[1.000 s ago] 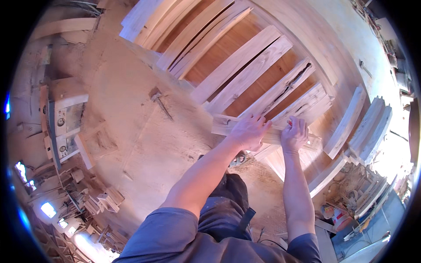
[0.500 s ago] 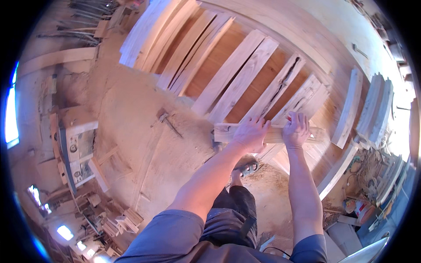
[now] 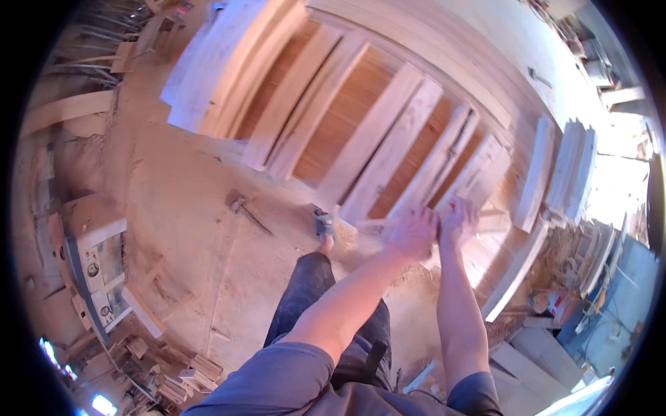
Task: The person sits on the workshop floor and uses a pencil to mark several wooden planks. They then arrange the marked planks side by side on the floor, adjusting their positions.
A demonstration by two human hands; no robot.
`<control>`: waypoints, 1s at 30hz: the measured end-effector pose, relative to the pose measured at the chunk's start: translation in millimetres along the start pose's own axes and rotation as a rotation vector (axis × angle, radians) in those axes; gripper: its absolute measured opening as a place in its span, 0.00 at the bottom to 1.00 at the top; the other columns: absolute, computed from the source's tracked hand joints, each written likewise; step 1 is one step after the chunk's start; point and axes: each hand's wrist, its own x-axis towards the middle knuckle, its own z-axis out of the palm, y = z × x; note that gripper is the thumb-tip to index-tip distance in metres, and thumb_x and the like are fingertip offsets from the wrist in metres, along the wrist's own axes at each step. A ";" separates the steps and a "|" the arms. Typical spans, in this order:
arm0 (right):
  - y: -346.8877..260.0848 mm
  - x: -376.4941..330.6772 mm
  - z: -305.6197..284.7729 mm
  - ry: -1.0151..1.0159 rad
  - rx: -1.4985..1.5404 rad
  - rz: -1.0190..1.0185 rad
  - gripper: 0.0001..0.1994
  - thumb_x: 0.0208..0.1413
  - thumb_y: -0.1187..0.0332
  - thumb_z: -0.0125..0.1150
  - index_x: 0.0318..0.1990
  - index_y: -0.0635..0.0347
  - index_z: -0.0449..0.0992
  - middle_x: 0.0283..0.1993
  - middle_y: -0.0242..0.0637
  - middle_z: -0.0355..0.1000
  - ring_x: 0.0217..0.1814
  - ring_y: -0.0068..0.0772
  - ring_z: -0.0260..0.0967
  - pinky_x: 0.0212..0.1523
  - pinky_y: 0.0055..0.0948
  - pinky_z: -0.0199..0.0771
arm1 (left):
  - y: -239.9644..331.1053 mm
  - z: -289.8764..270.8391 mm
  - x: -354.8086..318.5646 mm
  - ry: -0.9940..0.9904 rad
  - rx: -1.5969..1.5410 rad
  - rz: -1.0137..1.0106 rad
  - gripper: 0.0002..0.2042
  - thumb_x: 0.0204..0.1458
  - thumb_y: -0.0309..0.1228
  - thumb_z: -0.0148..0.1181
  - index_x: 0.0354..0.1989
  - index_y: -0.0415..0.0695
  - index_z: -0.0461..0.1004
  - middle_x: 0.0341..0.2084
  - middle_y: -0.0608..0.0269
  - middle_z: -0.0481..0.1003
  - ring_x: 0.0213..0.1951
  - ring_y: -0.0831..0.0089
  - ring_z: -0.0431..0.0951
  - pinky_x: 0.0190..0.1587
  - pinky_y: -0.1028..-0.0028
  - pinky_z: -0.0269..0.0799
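Observation:
My left hand (image 3: 412,232) and my right hand (image 3: 458,220) are side by side, both closed on a pale wooden board (image 3: 378,223) that lies across in front of me at about waist height. The picture is blurred around the hands, so the grip is hard to read. Behind the board, several long planks (image 3: 388,149) lean in a row against a reddish wooden wall (image 3: 347,111). My leg and foot (image 3: 323,243) step out below the board onto the sawdust floor (image 3: 194,208).
A hammer-like tool (image 3: 246,211) lies on the floor to the left. A woodworking machine (image 3: 94,270) stands at the far left, with offcuts (image 3: 187,374) below it. More planks (image 3: 569,173) lean at the right, and boards (image 3: 517,274) lie near my right arm.
I have stepped forward and the view has swung; my left foot now shows on the floor. Both hands stay on the board, which has come away from the leaning planks.

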 end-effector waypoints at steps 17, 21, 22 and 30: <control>-30.1 1.5 -13.8 -0.060 0.027 0.151 0.08 0.49 0.78 0.58 0.36 0.56 0.79 0.34 0.41 0.71 0.42 0.50 0.70 0.45 0.48 0.69 | -229.7 -125.6 -81.8 0.803 0.017 -0.485 0.47 0.40 0.37 0.80 0.70 0.43 0.60 0.72 0.37 0.51 0.73 0.36 0.50 0.72 0.42 0.49; -29.9 4.0 -11.7 -0.052 0.036 0.144 0.07 0.49 0.78 0.58 0.36 0.57 0.78 0.34 0.41 0.70 0.42 0.50 0.69 0.46 0.47 0.69 | -264.6 -168.7 -50.8 0.569 -0.015 -0.652 0.59 0.37 0.46 0.82 0.78 0.46 0.50 0.78 0.34 0.37 0.78 0.36 0.37 0.77 0.44 0.34; -30.0 3.9 -11.4 -0.056 0.037 0.147 0.07 0.49 0.78 0.59 0.36 0.57 0.78 0.34 0.41 0.70 0.41 0.49 0.69 0.45 0.47 0.69 | -269.1 -175.5 -43.1 0.527 -0.033 -0.687 0.59 0.38 0.46 0.81 0.78 0.47 0.49 0.78 0.34 0.35 0.78 0.37 0.35 0.78 0.44 0.34; -31.7 7.5 -16.2 -0.034 0.072 0.145 0.07 0.47 0.79 0.60 0.34 0.58 0.77 0.33 0.41 0.70 0.40 0.49 0.69 0.44 0.46 0.70 | -274.1 -199.4 -14.5 0.296 -0.106 -0.783 0.60 0.37 0.44 0.76 0.80 0.51 0.43 0.76 0.28 0.39 0.78 0.34 0.37 0.78 0.48 0.32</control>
